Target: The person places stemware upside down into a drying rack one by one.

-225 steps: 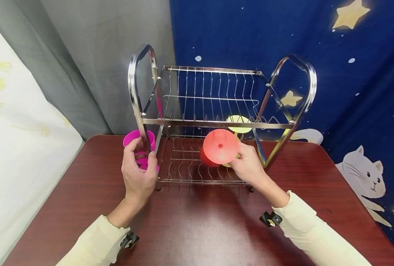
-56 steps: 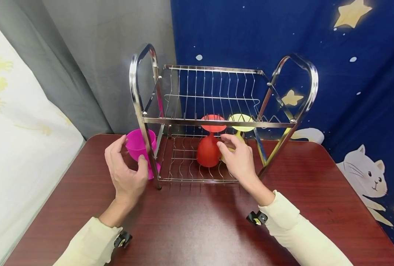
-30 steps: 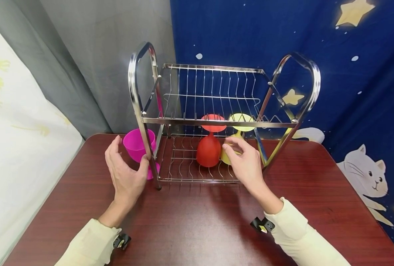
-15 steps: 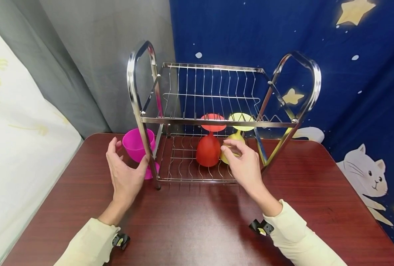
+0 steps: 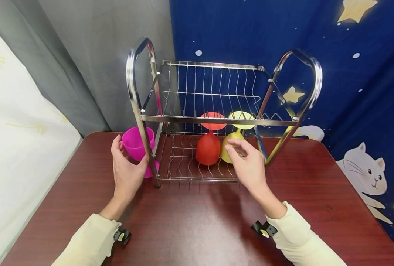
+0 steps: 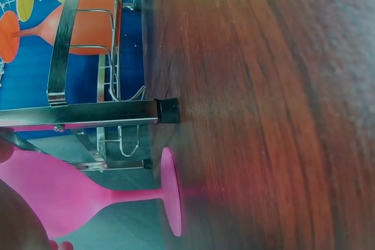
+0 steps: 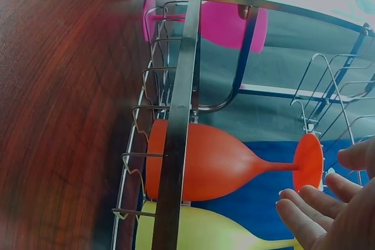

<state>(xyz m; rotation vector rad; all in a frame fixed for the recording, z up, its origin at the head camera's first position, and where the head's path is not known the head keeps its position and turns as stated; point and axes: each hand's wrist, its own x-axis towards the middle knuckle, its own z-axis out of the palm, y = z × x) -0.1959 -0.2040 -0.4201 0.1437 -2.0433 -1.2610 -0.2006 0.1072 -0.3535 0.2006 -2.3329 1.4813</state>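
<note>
A pink goblet (image 5: 135, 146) stands upright on the table, just outside the rack's left post. My left hand (image 5: 127, 173) curves round its bowl, with fingers at the far left side and the thumb at the post. In the left wrist view the goblet's stem and foot (image 6: 171, 191) show uncovered. Upside down on the rack's lower tier sit a red goblet (image 5: 208, 149) and, right of it, a yellow goblet (image 5: 228, 147). My right hand (image 5: 248, 168) hangs in front of the yellow one, partly covering it, fingers loosely bent with nothing between them.
A two-tier metal dish rack (image 5: 217, 120) with arched side handles stands at the back of the reddish-brown table (image 5: 190, 221). Its upper tier (image 5: 211, 94) has wire slots. Grey and starry blue curtains (image 5: 217, 29) hang close behind.
The red goblet, held in my right hand earlier, now sits inverted on the lower tier. My left hand drew away from the pink goblet, then moved right, back round its bowl.
</note>
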